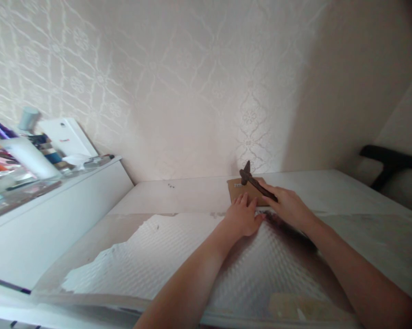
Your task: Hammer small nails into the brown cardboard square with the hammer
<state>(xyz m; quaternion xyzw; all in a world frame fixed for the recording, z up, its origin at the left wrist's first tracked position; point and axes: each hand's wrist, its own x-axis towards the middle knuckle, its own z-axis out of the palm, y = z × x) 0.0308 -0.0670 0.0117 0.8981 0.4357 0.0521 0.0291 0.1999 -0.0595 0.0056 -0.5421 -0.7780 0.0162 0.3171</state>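
Observation:
My right hand (290, 205) is wrapped round the handle of a small dark brown hammer (255, 181). The hammer's head is raised to the upper left, over a brown piece of cardboard (233, 195). A small pale metallic bit (239, 185), too small to name, shows on the cardboard beside the hammer head. My left hand (243, 217) rests with its fingers spread, their tips on the cardboard's near edge. Under my left wrist lies a white quilted sheet (178, 242) with an uneven edge. Part of the cardboard is hidden by my hands.
Several tiny dark bits (171, 185) lie on the white desk (151, 196) near the patterned wall (192, 91). A white cabinet (65, 210) at the left carries a white holder (34, 157) and assorted items. A black armrest (391, 157) stands at the right.

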